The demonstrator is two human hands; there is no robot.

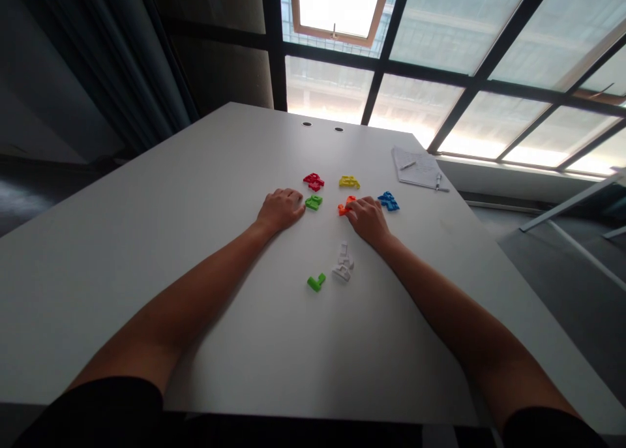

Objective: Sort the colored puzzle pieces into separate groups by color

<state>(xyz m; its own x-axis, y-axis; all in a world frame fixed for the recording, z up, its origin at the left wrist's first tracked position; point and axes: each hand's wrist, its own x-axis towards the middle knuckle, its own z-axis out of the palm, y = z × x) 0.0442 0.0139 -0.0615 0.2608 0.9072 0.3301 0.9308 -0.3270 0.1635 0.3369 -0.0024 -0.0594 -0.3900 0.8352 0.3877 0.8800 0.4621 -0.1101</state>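
Observation:
My left hand (281, 210) rests palm down on the white table, its fingers loosely laid out and holding nothing that I can see. Just right of its fingertips lies a small pile of green plastic pieces (313, 202). My right hand (370, 220) has its fingers closed on an orange plastic piece (343, 210), within a small orange cluster partly hidden by the fingers. Blue plastic pieces (389, 201) lie just beyond that hand, to its right. Nearer to me are a group of white plastic pieces (343, 263) and a separate green piece (316, 282) with a rounded part.
Red pieces (313, 181) and yellow pieces (349, 182) lie farther back on the table (235, 148). At the right edge are sheets of paper (417, 166) with pens. Two round holes (306, 124) sit near the far edge, before the windows.

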